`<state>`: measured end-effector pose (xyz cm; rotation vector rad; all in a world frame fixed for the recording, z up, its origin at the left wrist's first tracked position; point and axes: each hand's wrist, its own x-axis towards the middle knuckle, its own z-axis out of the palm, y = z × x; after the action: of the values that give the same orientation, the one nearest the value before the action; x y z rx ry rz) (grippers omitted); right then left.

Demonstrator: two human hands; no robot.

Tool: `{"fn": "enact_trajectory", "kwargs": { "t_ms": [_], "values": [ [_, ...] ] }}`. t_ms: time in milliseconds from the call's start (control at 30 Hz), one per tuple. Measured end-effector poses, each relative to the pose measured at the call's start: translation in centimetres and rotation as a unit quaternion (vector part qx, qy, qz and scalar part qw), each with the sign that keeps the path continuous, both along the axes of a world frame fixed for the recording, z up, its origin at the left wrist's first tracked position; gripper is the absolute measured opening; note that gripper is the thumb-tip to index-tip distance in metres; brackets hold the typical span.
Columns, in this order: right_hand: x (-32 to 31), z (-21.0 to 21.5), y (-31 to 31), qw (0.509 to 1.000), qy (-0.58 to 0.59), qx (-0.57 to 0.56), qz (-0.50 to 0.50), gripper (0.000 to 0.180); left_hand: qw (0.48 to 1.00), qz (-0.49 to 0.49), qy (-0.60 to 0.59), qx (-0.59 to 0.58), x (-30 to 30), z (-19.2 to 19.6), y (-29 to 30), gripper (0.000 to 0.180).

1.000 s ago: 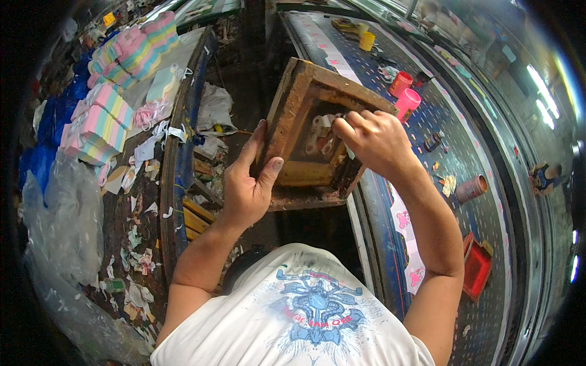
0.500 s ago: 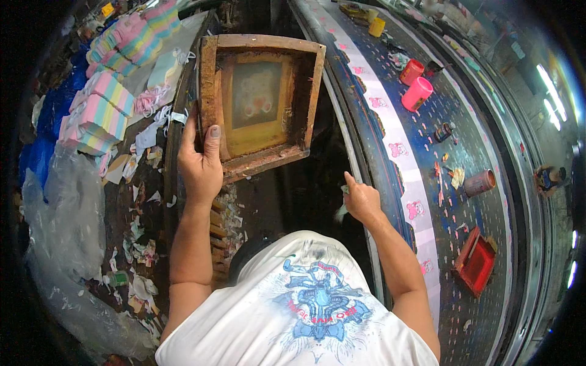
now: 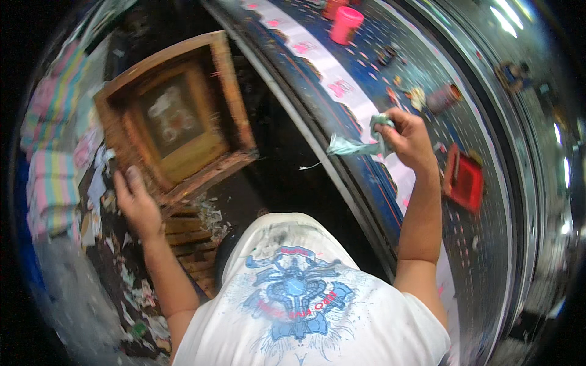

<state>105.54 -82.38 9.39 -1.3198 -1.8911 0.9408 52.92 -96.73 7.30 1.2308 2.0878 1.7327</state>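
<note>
My left hand (image 3: 139, 201) grips the lower left corner of a wooden screen printing frame (image 3: 210, 172), which is held up and tilted in the air. A pale bear shape shows on its mesh, inside a yellowish border. Over the printing table's near edge, my right hand (image 3: 406, 139) is closed on a crumpled light green rag (image 3: 357, 146). One end of the rag hangs out to the left with a loose thread. Below that hand runs a white strip with printed pink bears (image 3: 342, 89).
Striped pastel fabric stacks (image 3: 52, 186) and plastic sheeting lie at the left among scraps. On the dark table (image 3: 421, 61) stand a pink cup (image 3: 346, 25), a dark small jar (image 3: 387, 55), a lying can (image 3: 444, 97) and a smaller frame with red ink (image 3: 465, 180).
The view has swung right. My left hand's frame has moved left and tilted. My right hand has risen over the table, and the green rag in it now shows clearly.
</note>
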Motion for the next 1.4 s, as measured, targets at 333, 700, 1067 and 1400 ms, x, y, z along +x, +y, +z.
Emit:
{"fn": "enact_trajectory", "kwargs": {
  "t_ms": [333,700,1067,1400],
  "values": [
    [6.2,-2.5,-13.2,0.979,0.050,-0.028,-0.196,0.019,0.995,-0.073,-0.061,0.007,0.4,-3.8,3.0,0.072],
    [4.9,-11.2,-21.0,0.913,-0.349,0.063,-0.200,0.024,0.966,-0.194,-0.161,-0.051,7.6,-2.9,6.8,0.056],
    [0.1,-9.0,-18.8,0.923,0.323,-0.002,-0.211,0.039,0.710,-0.476,-0.507,-0.109,19.2,-1.0,5.2,0.053],
    [-9.4,-5.2,-10.4,0.654,0.754,-0.051,0.030,0.043,0.757,-0.483,-0.431,-0.088,19.8,0.7,4.4,0.055]
  ]
}}
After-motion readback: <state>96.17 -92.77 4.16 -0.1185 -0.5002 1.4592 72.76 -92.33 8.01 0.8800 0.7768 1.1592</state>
